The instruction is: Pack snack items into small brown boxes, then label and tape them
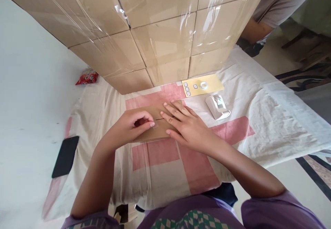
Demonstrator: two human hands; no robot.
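A flat brown cardboard box point(152, 111) lies in front of me, with a dark seam between its flaps. Over the left part of it my left hand point(134, 125) is closed, thumb and forefinger pinching a small piece of clear tape point(156, 123) at the seam. My right hand point(184, 124) rests on the right part of the box, palm down with fingers spread, covering that side. Beyond it stands a white tape dispenser point(217, 107) holding a roll of clear tape.
Wrapped cartons point(162, 46) form a tall stack behind the box. A yellow card point(212, 83) bears white labels and a tape roll point(204, 85). A black phone point(65, 156) and a red packet point(87, 76) lie left. Another person's arm point(261, 29) shows at upper right.
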